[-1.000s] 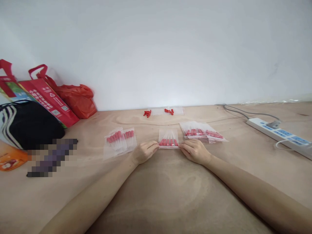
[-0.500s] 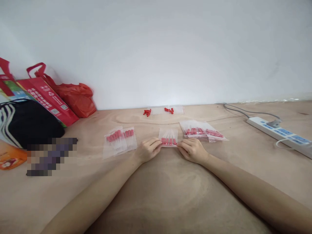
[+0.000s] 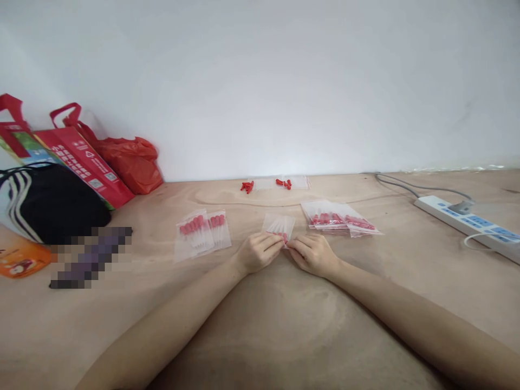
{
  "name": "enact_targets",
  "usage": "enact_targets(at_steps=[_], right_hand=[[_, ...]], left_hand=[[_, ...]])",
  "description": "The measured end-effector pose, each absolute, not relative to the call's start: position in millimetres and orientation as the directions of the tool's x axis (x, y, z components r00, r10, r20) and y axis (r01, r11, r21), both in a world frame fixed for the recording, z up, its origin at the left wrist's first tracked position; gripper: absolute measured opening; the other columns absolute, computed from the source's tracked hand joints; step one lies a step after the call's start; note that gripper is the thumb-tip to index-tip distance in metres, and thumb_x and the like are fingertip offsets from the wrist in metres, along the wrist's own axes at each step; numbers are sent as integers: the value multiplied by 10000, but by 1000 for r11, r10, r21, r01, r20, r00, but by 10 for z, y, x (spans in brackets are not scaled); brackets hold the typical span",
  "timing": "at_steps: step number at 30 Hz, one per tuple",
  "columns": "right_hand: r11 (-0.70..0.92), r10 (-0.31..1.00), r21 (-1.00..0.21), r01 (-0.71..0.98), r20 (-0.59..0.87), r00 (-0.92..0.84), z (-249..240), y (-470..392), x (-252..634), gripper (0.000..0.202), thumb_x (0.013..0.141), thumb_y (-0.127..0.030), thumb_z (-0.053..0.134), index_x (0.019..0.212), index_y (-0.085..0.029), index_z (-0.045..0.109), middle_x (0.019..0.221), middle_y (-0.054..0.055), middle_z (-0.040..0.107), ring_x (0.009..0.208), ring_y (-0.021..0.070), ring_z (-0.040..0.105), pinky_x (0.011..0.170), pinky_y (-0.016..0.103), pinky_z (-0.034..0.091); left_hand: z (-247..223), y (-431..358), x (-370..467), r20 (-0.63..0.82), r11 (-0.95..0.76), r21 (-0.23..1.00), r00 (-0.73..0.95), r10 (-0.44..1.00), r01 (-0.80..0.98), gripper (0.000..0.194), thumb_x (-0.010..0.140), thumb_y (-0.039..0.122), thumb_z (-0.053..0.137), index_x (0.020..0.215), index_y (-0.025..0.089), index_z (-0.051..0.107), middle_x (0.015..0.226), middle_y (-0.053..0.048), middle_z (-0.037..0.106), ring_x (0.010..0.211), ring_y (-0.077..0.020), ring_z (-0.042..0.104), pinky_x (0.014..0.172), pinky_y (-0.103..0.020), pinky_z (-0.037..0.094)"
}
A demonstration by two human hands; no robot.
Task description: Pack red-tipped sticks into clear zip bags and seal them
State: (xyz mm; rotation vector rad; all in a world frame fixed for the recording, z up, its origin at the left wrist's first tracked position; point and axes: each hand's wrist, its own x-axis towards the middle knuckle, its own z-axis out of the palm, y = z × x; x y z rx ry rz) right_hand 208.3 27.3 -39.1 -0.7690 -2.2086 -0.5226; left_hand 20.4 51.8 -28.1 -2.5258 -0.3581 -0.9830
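Note:
A small clear zip bag [image 3: 279, 222] lies flat in front of me, holding several thin clear droppers with red bulbs at its near end. My left hand [image 3: 260, 252] pinches the bag's near edge, its fingers covering part of the red bulbs. Close beside it, my right hand [image 3: 312, 253] has its fingertips closed on the near right corner of the same bag. To the left, filled bags of droppers [image 3: 197, 230] overlap on the table. A stack of similar filled bags [image 3: 337, 218] sits to the right, beyond my right hand.
Loose red bulbs [image 3: 247, 187] and clear tubes [image 3: 264, 183] lie by the wall, with more bulbs [image 3: 284, 183] near a flat bag [image 3: 299, 182]. A white power strip [image 3: 467, 219] with cables is at right. Red bags [image 3: 87, 162] and a black drawstring bag [image 3: 60, 203] stand at left.
My left hand has slid right along the bag's near edge, closer to my right hand, and now covers more bulbs. The bag has tilted slightly. The view has shifted a little.

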Motion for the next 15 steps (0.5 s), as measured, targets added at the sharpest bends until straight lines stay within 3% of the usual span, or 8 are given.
enact_targets(at_steps=[5,10,15], right_hand=[[755,297,193,627,752,-589,-377,267,2078,145,818,-154,443,767,-152,579,609,11,584,540,97,477,506,236,291],[724,243,278,632,754,-610,-377,273,2087,146,810,-156,455,746,-150,586,606,7,582,539,94,467,507,256,258],[700,279,239,673,776,-566,-368,283,2099,148,793,-141,452,745,-164,590,607,1,584,536,85,465,516,254,248]], left_hand=[[-270,509,205,675,-842,-404,738,-11,357,111,808,114,479,851,123,581,842,-51,666,723,-132,627,648,-257,524],[-269,516,193,673,-822,-451,738,-57,347,97,794,95,498,856,105,571,826,-54,668,720,-136,629,638,-255,527],[-247,544,142,658,-797,-479,751,-48,368,99,800,108,496,879,100,556,837,-73,661,745,-149,626,670,-274,526]])
